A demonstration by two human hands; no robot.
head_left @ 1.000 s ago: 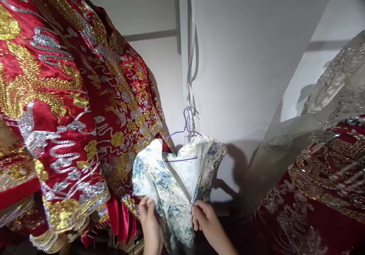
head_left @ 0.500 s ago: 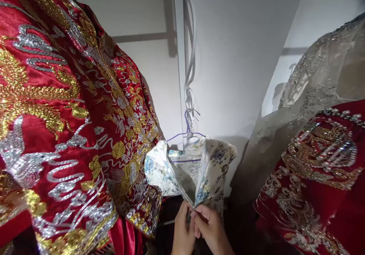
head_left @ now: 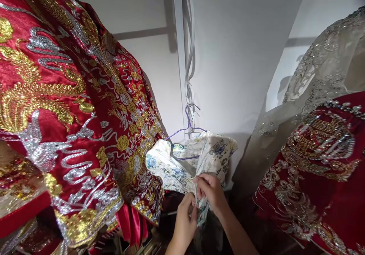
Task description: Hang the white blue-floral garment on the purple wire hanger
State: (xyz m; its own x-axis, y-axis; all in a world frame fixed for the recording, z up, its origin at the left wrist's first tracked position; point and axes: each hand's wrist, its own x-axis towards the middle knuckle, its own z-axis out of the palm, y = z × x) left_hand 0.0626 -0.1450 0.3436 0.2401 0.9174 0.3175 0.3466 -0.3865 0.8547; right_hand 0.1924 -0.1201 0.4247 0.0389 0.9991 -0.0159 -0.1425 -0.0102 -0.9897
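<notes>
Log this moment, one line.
left hand: pinching short-sleeved floral garment at front; right hand: pinching it higher up; purple hanger: supporting garment; red embroidered jacket: at left

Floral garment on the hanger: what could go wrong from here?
1. Both the left hand and right hand pinch the floral garment's front below the neckline; a hard downward pull might slip it off the purple hanger or stress the fabric.
2. The red jacket's raised embroidery hangs close beside the garment in this view; sideways movement could snag it.
</notes>
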